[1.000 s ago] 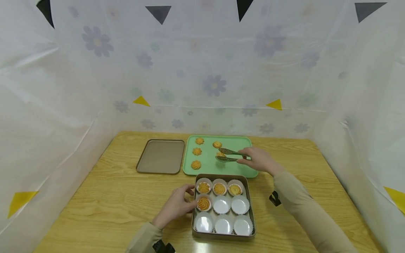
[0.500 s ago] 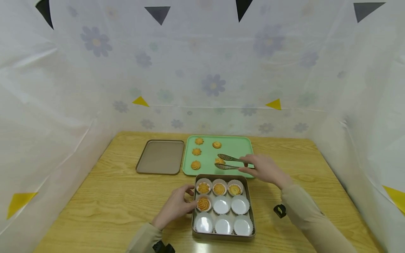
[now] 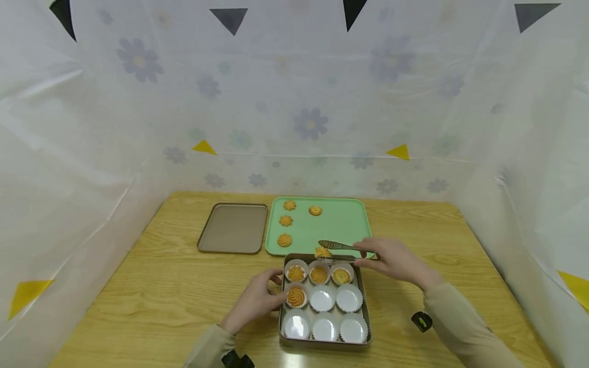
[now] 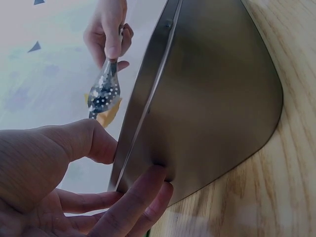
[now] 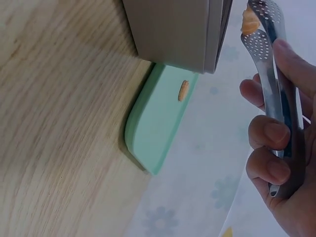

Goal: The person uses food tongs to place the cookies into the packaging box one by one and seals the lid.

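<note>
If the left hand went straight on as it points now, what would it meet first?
The left hand would first meet the left wall of the metal tin; its fingers look to be touching it, with no clear gap between.

The left arm [image 3: 204,347] slants in low, and the left hand [image 3: 255,301] angles inward in a pinching hold, thumb [image 4: 94,142] on one side and half-bent fingers [image 4: 133,202] on the other. The right arm [image 3: 465,322] stretches forward and inward from the lower right, its right hand [image 3: 393,259] farther forward than the left one, gripping with the thumb laid long and the lower fingers [image 5: 269,131] curled towards the palm
</note>
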Demonstrator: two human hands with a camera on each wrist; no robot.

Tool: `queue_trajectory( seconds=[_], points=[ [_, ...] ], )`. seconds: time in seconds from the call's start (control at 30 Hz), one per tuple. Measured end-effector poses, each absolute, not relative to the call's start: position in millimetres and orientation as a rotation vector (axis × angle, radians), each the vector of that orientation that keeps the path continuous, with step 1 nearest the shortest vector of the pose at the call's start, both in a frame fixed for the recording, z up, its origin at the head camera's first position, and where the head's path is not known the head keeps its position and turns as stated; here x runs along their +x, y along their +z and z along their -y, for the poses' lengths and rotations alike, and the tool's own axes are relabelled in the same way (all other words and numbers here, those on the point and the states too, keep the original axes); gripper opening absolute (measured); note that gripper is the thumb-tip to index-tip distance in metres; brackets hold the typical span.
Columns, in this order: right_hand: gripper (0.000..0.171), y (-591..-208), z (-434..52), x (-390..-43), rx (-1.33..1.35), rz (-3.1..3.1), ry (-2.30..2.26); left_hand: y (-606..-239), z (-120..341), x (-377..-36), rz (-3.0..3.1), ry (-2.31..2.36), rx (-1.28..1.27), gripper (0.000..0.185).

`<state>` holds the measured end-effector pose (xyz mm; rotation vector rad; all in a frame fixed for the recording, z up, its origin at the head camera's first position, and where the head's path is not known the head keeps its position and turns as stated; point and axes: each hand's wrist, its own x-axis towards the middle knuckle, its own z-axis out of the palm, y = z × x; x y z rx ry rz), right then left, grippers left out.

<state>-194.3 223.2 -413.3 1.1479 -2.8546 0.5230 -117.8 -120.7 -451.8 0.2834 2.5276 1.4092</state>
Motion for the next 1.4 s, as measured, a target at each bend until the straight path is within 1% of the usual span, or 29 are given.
queue_trajectory(
  seconds=[0.13,0.4,0.5,0.87,1.4],
  points=[
    [0.043,-413.5,-223.4,-185.8,1.213,2.830,0.499,-451.8,120.7,-117.9,-2.527,1.406,0.275,0.062],
    [0.034,-416.5,-224.7,-176.7,1.351,2.779,0.592,-452.0,120.3,-117.5,-2.524,1.407,0.271,0.061],
    [0.037,-416.0,-225.2,-174.1,1.386,2.791,0.589,-451.4,120.3,-117.1,-2.524,1.409,0.270,0.061],
    [0.044,-411.7,-222.9,-169.3,1.380,2.888,0.457,-451.3,120.6,-117.4,-2.531,1.404,0.282,0.061],
    [0.039,-405.6,-211.4,-170.7,1.468,2.934,0.391,-451.8,119.9,-117.3,-2.544,1.374,0.276,0.060]
  ],
)
